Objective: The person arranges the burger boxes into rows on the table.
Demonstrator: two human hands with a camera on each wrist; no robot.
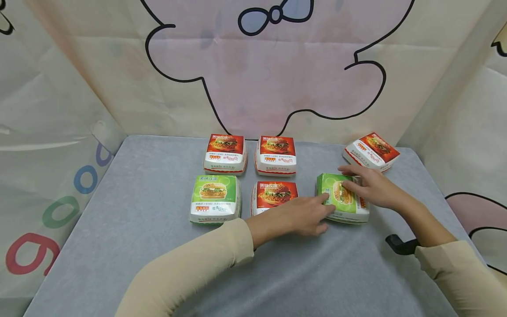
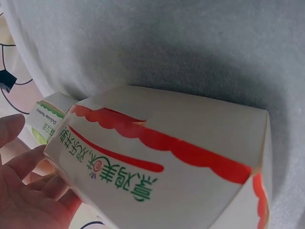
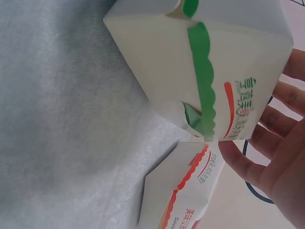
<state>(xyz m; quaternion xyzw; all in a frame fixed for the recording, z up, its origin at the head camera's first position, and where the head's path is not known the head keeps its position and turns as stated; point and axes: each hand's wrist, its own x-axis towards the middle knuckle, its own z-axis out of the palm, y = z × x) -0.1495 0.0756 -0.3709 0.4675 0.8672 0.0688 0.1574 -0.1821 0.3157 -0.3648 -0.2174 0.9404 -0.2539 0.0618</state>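
A green burger box (image 1: 342,196) sits at the front right, slightly turned, between both hands. The left hand (image 1: 303,215) reaches across from the left, its extended fingertips at that box's left side and front corner. From the right, the right hand (image 1: 370,185) lies over the box's upper right part, fingers loosely bent and spread. The right wrist view shows its fingers beside a green-trimmed box (image 3: 238,62). A red burger box (image 1: 275,193) is partly hidden behind the left forearm; its side (image 2: 157,148) fills much of the left wrist view.
Two red boxes, a left one (image 1: 224,154) and a middle one (image 1: 276,155), stand in the back row. Another red box (image 1: 372,151) sits tilted at back right. A second green box (image 1: 215,199) is at front left. All rest on a grey cloth-covered table (image 1: 130,211) before a printed curtain.
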